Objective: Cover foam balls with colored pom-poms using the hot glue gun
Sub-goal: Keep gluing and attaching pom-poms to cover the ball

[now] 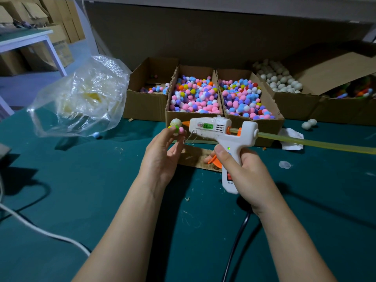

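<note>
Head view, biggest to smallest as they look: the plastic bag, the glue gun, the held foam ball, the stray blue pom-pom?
1. plastic bag
2. glue gun
3. foam ball in the left hand
4. blue pom-pom, only a little smaller than the ball

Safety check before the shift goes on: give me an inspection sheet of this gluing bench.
Surface: green table, glue crumbs scattered.
Job's things: foam ball with few pom-poms; glue gun, nozzle at the ball, green lamp lit; boxes of pom-poms; box of foam balls.
Clutter: plastic bag, loose pom-pom, two loose foam balls, cardboard scrap, white paper.
Hands: left hand pinches the ball; right hand grips the gun.
Cables: black cord below the right hand; white cord at left.
Surroundings: stacked cartons, second table rear left.
</note>
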The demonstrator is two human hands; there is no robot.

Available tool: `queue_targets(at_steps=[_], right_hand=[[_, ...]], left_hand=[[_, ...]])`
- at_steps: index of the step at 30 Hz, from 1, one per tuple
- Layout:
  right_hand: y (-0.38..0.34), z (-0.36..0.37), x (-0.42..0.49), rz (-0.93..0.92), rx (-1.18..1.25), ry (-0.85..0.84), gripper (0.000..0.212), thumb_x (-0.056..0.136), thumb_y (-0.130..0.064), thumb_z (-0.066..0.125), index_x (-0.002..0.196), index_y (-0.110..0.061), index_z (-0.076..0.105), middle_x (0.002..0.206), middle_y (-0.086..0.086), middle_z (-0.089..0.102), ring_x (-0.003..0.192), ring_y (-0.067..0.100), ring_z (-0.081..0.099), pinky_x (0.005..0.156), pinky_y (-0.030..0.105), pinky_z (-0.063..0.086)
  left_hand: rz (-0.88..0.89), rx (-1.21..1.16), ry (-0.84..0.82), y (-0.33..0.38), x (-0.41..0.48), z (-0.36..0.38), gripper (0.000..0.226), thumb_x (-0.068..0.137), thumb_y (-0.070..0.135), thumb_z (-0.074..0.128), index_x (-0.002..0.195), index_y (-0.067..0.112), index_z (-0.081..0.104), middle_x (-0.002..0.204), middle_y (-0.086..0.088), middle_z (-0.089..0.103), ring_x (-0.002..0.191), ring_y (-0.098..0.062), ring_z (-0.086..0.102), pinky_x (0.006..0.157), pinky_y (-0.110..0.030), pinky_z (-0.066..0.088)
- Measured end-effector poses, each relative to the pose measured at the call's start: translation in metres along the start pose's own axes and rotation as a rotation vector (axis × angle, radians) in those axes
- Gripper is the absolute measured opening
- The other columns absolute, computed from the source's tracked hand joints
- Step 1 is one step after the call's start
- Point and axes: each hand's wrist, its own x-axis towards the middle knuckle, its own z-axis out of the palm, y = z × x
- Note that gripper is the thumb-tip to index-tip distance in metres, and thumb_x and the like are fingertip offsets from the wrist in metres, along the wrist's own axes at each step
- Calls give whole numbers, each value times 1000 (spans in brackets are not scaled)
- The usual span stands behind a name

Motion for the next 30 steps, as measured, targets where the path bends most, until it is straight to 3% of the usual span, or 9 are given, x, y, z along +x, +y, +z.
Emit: queue_targets(at_steps=[3,6,9,17,26,30], right_hand=[[1,1,-1,-16,-7,-15,26,91,-41,58,101,-21,71,83,-10,70,68,-10,58,56,3,41],[2,0,-1,-12,-2,-14,13,90,-40,59,86,-29,66,65,-23,65,64,-14,56,54,1,39],[2,1,0,-27,-19,-21,15,91,-39,58,81,-30,63,56,-30,60,59,-14,54,54,2,37],[2,0,1,-58,-38,-16,22,92,-38,58,72,-28,59,46,-27,54,50,-12,51,50,4,36],[1,1,0,-64,-47,-15,20,91,-40,57,76,-27,61,50,-27,56,54,-12,53,51,3,37],[0,1,0,-76,-50,7,38,92,-37,58,57,-24,57,44,-21,53,47,-9,50,48,4,35]], left_hand=[[-18,-17,-10,1,-2,1,15,85,0,64,74,4,74,79,-9,73,73,-12,71,71,-21,59],[-27,14,-26,0,-3,2,32,86,1,64,58,8,76,75,-7,73,69,-10,71,64,-20,58],[-20,53,-37,-1,-5,3,37,88,4,63,53,11,75,71,-4,72,67,-8,69,63,-18,56],[-34,-10,-10,1,-6,3,7,88,4,64,83,3,69,76,-7,73,67,-10,70,63,-20,58],[-34,-38,-18,1,-4,2,5,88,4,64,87,2,68,80,-9,73,72,-13,70,71,-20,59],[-51,-49,-17,2,-4,2,5,87,4,65,90,1,68,83,-11,73,77,-15,69,74,-21,58]])
